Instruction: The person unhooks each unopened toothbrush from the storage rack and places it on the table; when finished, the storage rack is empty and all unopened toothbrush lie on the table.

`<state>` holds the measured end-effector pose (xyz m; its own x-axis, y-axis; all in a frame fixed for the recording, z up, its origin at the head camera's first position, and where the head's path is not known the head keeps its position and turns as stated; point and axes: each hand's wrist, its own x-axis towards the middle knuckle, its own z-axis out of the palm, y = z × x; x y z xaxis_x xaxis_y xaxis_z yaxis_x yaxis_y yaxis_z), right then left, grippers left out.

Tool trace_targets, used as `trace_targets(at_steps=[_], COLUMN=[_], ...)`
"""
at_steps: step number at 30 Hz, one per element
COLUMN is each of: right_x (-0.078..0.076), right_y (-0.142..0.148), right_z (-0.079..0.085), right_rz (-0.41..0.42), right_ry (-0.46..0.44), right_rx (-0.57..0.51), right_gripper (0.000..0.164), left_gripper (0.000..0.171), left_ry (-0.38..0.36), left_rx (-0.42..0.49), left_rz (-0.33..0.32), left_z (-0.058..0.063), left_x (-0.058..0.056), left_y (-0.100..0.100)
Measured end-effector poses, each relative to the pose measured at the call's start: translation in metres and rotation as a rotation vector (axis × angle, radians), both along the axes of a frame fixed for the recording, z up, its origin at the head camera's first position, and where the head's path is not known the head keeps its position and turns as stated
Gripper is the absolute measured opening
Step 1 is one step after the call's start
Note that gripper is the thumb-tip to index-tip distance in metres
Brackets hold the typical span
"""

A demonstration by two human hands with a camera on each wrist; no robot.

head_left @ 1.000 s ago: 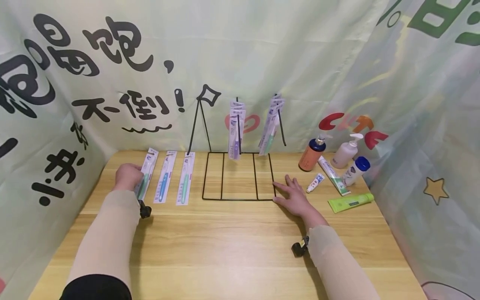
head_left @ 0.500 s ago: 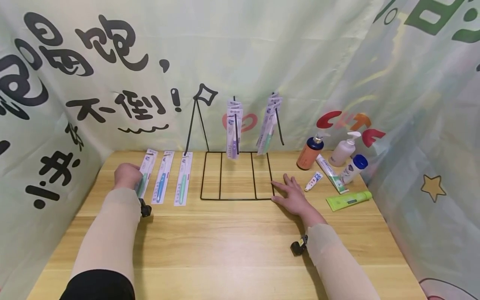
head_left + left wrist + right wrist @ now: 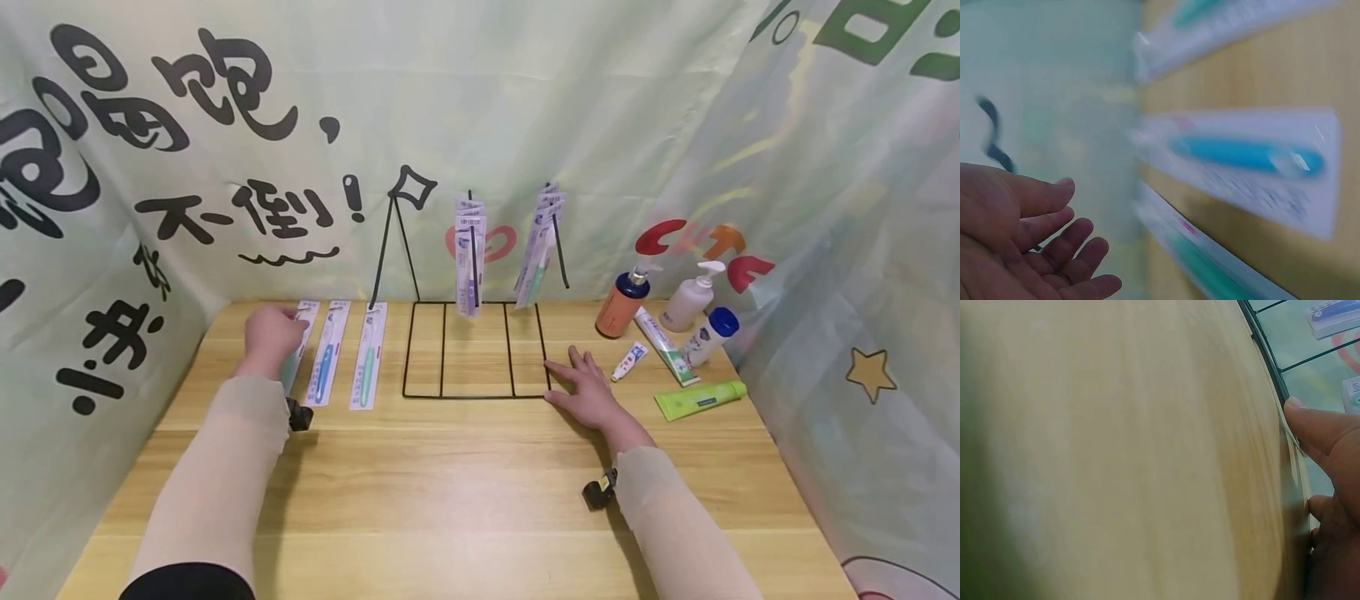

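Three packaged toothbrushes lie in a row on the left of the table. The leftmost green toothbrush pack (image 3: 300,337) is partly covered by my left hand (image 3: 273,337). In the left wrist view that hand (image 3: 1041,250) has loosely bent fingers with nothing between them. Beside it lie the blue toothbrush pack (image 3: 327,354) and another green toothbrush pack (image 3: 368,358). My right hand (image 3: 590,392) is spread at the right front corner of the black wire rack (image 3: 472,397), its thumb (image 3: 1300,412) touching the wire. More toothbrush packs (image 3: 470,258) hang from the rack.
On the right stand an orange pump bottle (image 3: 619,308), a pink pump bottle (image 3: 688,304) and a blue-capped bottle (image 3: 708,337). Near them lie a small tube (image 3: 629,362), a toothpaste tube (image 3: 666,346) and a green tube (image 3: 701,401). A printed cloth (image 3: 600,108) encloses the table.
My left hand has moved slightly right and toward the back, over the upper part of the leftmost pack. The right hand stays at the rack corner.
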<state>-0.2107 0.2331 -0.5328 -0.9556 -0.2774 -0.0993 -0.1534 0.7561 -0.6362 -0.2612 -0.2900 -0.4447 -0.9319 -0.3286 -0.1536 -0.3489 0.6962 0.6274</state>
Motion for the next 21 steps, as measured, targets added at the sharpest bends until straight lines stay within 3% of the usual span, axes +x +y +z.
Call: trace_targets(at_steps=[6, 12, 18, 21], right_x=[0.0, 0.001, 0.001, 0.001], right_y=[0.0, 0.001, 0.0, 0.0], right_z=[0.0, 0.003, 0.002, 0.001], right_rz=[0.006, 0.005, 0.001, 0.001], right_ry=[0.008, -0.003, -0.006, -0.004], right_rx=[0.003, -0.004, -0.013, -0.009], right_gripper=[0.061, 0.062, 0.062, 0.062], left_gripper=[0.044, 0.031, 0.03, 0.037], left_ry=[0.162, 0.323, 0.494, 0.525], left_rx=[0.17, 0.372, 0.441, 0.496], left_rz=[-0.018, 0.0, -0.205, -0.249], left_z=[0.029, 0.028, 0.024, 0.025], left_x=[0.012, 0.026, 0.026, 0.023], left_y=[0.049, 0.107, 0.156, 0.177])
